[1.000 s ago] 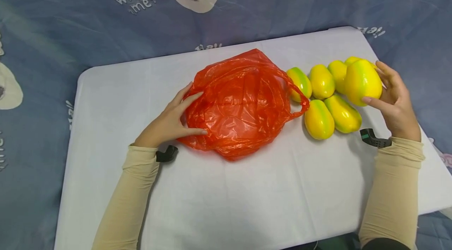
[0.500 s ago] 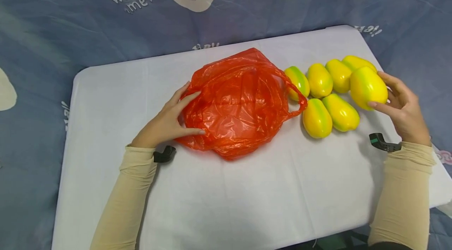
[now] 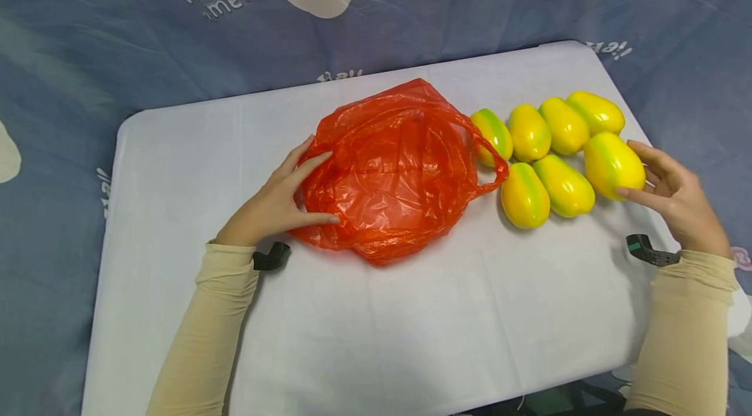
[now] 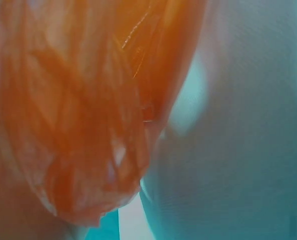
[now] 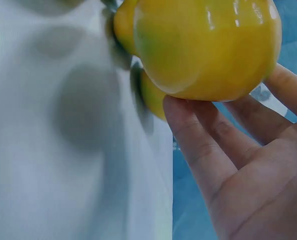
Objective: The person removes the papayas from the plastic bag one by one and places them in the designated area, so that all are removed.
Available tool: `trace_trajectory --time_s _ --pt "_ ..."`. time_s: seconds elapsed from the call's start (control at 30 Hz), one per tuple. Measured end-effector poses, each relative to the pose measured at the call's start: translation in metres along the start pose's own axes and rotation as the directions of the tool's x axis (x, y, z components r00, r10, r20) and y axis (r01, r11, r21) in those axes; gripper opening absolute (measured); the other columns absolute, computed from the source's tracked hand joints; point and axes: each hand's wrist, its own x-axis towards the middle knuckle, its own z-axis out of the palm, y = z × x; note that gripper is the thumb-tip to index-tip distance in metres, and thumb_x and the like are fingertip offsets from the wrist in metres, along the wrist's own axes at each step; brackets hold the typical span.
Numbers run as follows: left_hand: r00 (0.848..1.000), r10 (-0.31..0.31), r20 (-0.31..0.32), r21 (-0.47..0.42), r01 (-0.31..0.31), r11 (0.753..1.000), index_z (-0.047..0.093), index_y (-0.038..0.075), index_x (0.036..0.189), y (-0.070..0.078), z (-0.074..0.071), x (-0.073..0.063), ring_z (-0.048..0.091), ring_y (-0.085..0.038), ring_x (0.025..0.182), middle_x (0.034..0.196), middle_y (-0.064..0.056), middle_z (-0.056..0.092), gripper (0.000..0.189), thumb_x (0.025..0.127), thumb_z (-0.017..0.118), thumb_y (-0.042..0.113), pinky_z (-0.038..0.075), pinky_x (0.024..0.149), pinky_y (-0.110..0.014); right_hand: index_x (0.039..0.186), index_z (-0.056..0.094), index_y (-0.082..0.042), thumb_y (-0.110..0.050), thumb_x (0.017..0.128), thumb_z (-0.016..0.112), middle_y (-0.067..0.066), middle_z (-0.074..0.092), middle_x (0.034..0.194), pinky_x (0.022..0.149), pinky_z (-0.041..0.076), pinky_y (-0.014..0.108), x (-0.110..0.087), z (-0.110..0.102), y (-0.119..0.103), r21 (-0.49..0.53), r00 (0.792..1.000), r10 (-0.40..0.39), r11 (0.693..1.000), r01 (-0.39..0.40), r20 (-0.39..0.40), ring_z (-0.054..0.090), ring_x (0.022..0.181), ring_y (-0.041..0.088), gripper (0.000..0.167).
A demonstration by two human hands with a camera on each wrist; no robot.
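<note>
In the head view my right hand (image 3: 684,197) holds a yellow mango (image 3: 614,166) with a green streak, thumb on the near side and fingers at the far right. The right wrist view shows this mango (image 5: 208,45) large above the fingertips, over the white cloth. My left hand (image 3: 267,210) rests at the left side of a crumpled red plastic bag (image 3: 393,187), fingers and thumb spread apart and fairly straight on its edge. Orange-looking folds of the bag (image 4: 83,115) fill much of the left wrist view, hiding the fingers there.
Several more mangoes (image 3: 565,125) lie grouped right of the bag, close to one another. One bag handle (image 3: 493,181) loops beside the nearest ones. A white cloth covers the table (image 3: 376,337); a blue patterned curtain (image 3: 470,4) hangs behind its far edge.
My right hand has moved right and toward me with the mango, uncovering the mango at the far right of the group. My left hand and the bag have stayed about where they were.
</note>
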Motion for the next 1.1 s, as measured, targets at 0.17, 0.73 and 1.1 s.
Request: trace_trajectory --time_s 0.17,0.73,1.1 --pt "1.000 0.004 -0.002 -0.003 -0.004 1.000 0.029 0.038 0.163 0.000 0.000 0.000 0.017 -0.035 0.160 0.174 0.011 0.000 0.110 0.073 0.090 0.056 0.037 0.115 -0.071 0.157 0.045 -0.012 0.017 0.089 0.067 -0.010 0.050 0.150 0.093 0.044 0.002 -0.004 -0.003 0.003 -0.099 0.999 0.033 0.995 -0.030 0.031 0.052 0.124 0.001 0.077" --pt "1.000 0.005 -0.001 0.001 -0.005 1.000 0.029 0.038 0.163 -0.001 0.000 0.000 0.018 -0.035 0.160 0.174 0.012 0.000 0.110 0.073 0.090 0.056 0.038 0.115 -0.071 0.163 0.032 -0.028 -0.015 0.100 0.068 -0.009 0.038 0.162 0.112 0.032 0.006 -0.003 0.005 0.010 -0.388 0.976 0.205 0.907 -0.164 0.069 0.040 0.132 -0.007 0.074" --pt "1.000 0.007 -0.004 0.003 -0.007 1.000 0.028 0.039 0.163 -0.001 0.000 0.000 0.018 -0.035 0.160 0.174 0.012 0.000 0.111 0.073 0.090 0.057 0.038 0.115 -0.071 0.164 0.031 -0.024 -0.007 0.099 0.066 -0.013 0.041 0.155 0.098 0.038 0.003 -0.001 0.006 0.012 -0.357 0.979 0.183 0.923 -0.142 0.085 0.043 0.127 -0.005 0.075"
